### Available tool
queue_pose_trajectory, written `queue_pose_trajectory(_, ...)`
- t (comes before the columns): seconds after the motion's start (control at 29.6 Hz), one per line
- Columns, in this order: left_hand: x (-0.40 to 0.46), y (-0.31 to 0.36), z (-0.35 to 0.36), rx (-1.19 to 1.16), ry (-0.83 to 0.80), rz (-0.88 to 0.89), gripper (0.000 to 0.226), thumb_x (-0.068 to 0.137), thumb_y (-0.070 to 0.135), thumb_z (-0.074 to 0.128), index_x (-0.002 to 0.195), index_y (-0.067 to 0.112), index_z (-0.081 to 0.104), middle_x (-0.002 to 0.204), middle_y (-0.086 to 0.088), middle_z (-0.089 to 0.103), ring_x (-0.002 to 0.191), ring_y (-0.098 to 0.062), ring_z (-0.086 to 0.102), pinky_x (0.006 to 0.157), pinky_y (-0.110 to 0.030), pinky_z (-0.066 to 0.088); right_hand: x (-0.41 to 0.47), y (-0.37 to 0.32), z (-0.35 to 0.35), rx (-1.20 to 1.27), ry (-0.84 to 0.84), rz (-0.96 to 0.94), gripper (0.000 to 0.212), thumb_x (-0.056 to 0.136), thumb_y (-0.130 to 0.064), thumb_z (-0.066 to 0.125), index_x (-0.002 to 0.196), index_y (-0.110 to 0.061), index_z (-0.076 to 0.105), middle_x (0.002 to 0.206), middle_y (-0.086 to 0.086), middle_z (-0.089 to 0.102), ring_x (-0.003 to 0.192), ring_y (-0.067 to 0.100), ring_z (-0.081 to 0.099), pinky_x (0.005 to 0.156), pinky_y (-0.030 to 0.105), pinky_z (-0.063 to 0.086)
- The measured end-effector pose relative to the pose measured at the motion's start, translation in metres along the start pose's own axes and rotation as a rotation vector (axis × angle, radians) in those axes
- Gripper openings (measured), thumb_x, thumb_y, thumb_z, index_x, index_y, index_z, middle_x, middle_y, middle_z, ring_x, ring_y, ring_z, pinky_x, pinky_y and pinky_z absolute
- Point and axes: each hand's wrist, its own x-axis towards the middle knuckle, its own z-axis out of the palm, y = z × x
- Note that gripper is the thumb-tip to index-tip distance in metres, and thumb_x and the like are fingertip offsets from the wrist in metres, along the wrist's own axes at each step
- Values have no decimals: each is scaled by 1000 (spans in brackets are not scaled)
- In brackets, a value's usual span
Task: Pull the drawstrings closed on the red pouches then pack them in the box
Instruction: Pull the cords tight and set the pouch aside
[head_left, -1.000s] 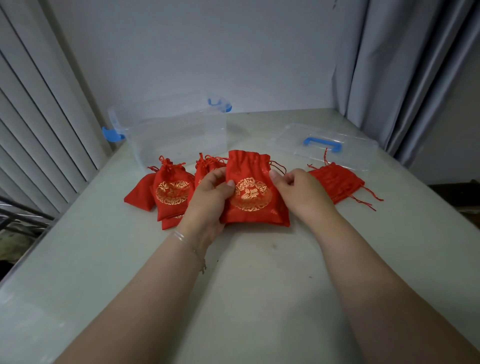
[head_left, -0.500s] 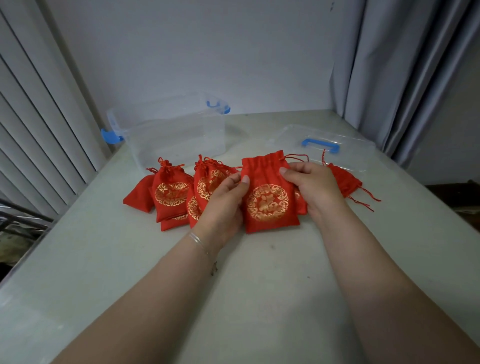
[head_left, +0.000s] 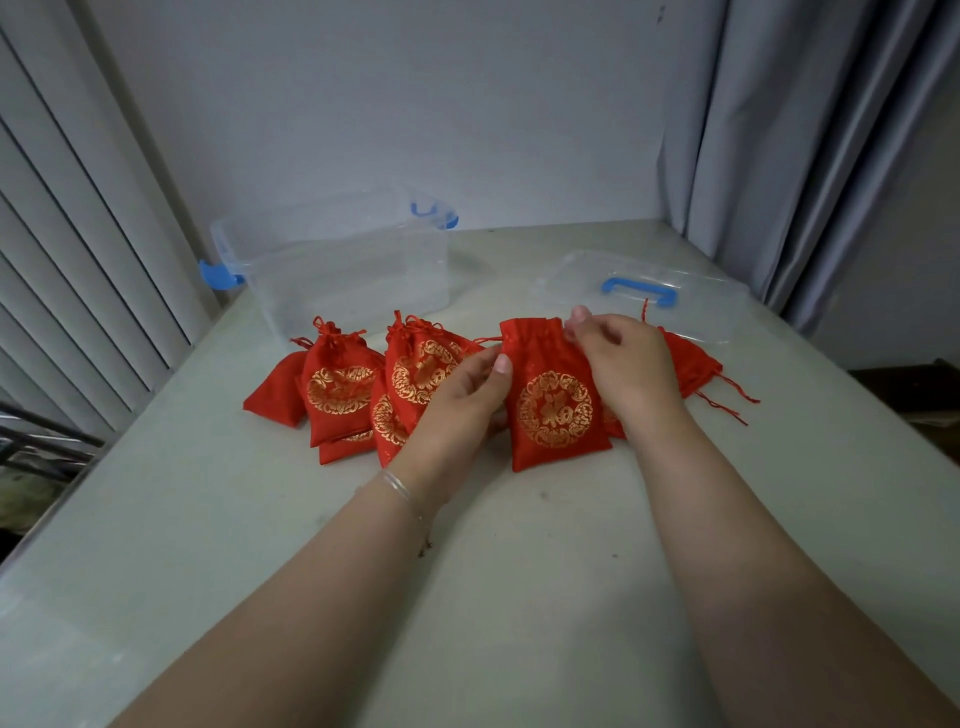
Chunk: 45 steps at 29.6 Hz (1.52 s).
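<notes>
The flat red cloth pouch with a round gold pattern (head_left: 553, 400) sits in the middle of the frame on the pale grey table (head_left: 519, 571), and a gold sign sits inside the ring, too small to read. The left hand (head_left: 457, 410) holds the pouch's left edge, thumb on the front and fingers curled behind. The right hand (head_left: 623, 364) pinches the top right corner of the pouch with bent fingers. Left of it lies a heap of red pouches tied shut (head_left: 358, 384); about five can be counted, some partly hidden. One more flat red pouch with loose strings (head_left: 691, 361) peeks out behind the right hand. One clear plastic box with two blue clips (head_left: 337, 265) stands at the upper left of the table. One clear lid with a blue handle (head_left: 644, 293) lies at the upper right. A thin silver bracelet (head_left: 402, 493) goes round the left wrist.
</notes>
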Motion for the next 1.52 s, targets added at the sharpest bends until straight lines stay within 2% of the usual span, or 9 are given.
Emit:
queue_pose_trajectory(0.17, -1, 6, 0, -43, 134, 96, 27, 98, 12, 49, 124, 11, 55, 75, 8, 63, 58, 0, 57, 52, -13, 44, -7, -5, 4, -26, 32, -54, 42, 94, -49, 45, 88, -12, 63, 81, -4, 65, 77, 9, 60, 64, 21, 41)
queue_pose_trajectory(0.34, -3, 10, 0, -164, 140, 133, 23, 98, 6, 46, 111, 18, 61, 103, -7, 70, 100, -22, 66, 88, -37, 54, -9, -13, -1, -230, -157, 35, 61, 95, -58, 29, 64, -10, 50, 62, 1, 49, 63, 19, 49, 58, 29, 34)
queue_pose_trajectory(0.47, -7, 14, 2, -160, 181, 92, 23, 101, 21, 43, 114, 18, 61, 108, -10, 70, 99, -21, 68, 80, -32, 57, -13, -11, 12, 449, -338, 347, 57, 86, -61, 51, 102, -9, 68, 102, 8, 70, 100, 23, 65, 99, 42, 47)
queue_pose_trajectory(0.58, -6, 12, -1, -33, 295, 134, 38, 101, 39, 34, 109, 20, 66, 110, -9, 69, 102, -18, 66, 86, -31, 55, -19, -12, 21, 729, -259, 352, 22, 94, -31, 55, 98, -15, 70, 103, 12, 71, 101, 25, 66, 99, 44, 48)
queue_pose_trajectory(0.68, -4, 12, -5, -56, 371, 146, 41, 102, 39, 34, 106, 20, 69, 103, -5, 71, 96, -15, 67, 84, -28, 54, -24, -15, 27, 875, -198, 382, 25, 96, -32, 50, 103, -16, 68, 111, 13, 68, 104, 25, 65, 93, 40, 51)
queue_pose_trajectory(0.88, 5, 13, -14, -281, 453, 88, 39, 102, 31, 35, 96, 21, 72, 78, 7, 69, 74, -5, 63, 75, -23, 48, -19, -14, 19, 1187, -107, 439, 35, 100, -40, 39, 100, -18, 66, 92, 4, 68, 88, 16, 62, 82, 29, 51)
queue_pose_trajectory(1.15, 3, 16, -18, -385, 474, 110, 39, 104, 26, 29, 105, 6, 63, 100, -9, 71, 93, -20, 69, 85, -29, 55, -15, -11, 12, 1476, 28, 429, 42, 103, -36, 31, 86, -10, 59, 83, 8, 74, 87, 22, 69, 79, 33, 52)
queue_pose_trajectory(1.29, 4, 16, -25, -445, 499, 79, 41, 105, 27, 28, 109, 3, 61, 102, -11, 71, 94, -23, 70, 81, -29, 58, -10, -15, 6, 1625, 91, 408, 43, 102, -35, 34, 68, -12, 48, 51, 3, 53, 55, 17, 62, 71, 36, 54)
queue_pose_trajectory(1.52, 7, 18, -31, -406, 529, 54, 40, 105, 26, 26, 104, 5, 61, 95, -6, 71, 81, -14, 72, 68, -24, 58, -8, -16, 2, 1162, 47, 75, 42, 103, -36, 29, 67, -16, 40, 48, -5, 29, 41, 6, 24, 39, 18, 23)
